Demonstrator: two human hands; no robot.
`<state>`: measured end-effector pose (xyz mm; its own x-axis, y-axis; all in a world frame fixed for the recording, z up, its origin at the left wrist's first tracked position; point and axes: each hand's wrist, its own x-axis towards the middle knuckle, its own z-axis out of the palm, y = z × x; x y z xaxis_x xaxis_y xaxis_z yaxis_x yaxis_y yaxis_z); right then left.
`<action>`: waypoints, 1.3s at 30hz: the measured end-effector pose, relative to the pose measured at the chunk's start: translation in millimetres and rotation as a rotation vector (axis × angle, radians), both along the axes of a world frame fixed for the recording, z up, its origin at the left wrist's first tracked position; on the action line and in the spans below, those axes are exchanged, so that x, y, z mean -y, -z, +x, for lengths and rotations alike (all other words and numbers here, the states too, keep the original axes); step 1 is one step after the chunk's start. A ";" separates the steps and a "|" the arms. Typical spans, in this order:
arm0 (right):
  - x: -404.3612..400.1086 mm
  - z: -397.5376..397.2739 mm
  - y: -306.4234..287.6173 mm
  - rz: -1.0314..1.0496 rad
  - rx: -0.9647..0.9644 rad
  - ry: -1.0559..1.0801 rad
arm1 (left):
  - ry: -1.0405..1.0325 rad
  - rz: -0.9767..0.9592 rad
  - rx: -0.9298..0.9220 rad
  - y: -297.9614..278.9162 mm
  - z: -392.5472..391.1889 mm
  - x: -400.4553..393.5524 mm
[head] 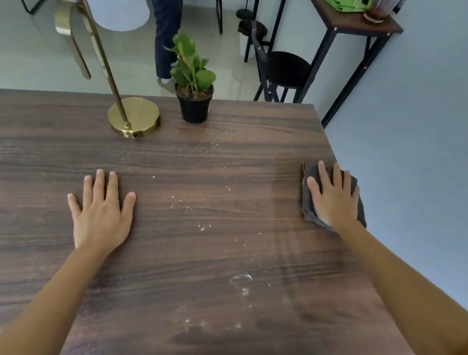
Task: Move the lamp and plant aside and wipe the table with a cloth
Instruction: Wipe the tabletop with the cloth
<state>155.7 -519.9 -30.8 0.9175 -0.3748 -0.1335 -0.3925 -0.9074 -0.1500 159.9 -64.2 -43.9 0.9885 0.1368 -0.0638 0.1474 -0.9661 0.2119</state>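
A dark wooden table (162, 256) fills the view. At its far edge stands a brass lamp (133, 116) with a round base and a white shade, and just right of it a small green plant in a black pot (194, 107). My right hand (333, 198) presses flat on a dark grey cloth (308, 210) at the table's right edge. My left hand (102, 213) lies flat on the bare wood, fingers spread, holding nothing. White specks and a wet smear (241, 282) dot the middle of the table.
A blue-grey wall (431, 139) runs along the table's right side. Behind the table stand a black stool (287, 68) and a narrow side table (365, 21) with a green cloth. A person's legs (166, 22) stand on the pale floor beyond the plant.
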 end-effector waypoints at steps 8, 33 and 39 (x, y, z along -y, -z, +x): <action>-65.9 79.6 -2.1 0.027 -0.071 -0.159 | 0.009 0.031 -0.009 0.9 12.7 2.3; -39.2 247.8 -0.9 0.061 -0.038 0.125 | -0.015 0.074 0.005 2.8 34.2 6.6; -122.3 238.0 2.9 0.044 -0.030 -0.354 | -0.017 0.076 -0.021 1.9 34.4 6.0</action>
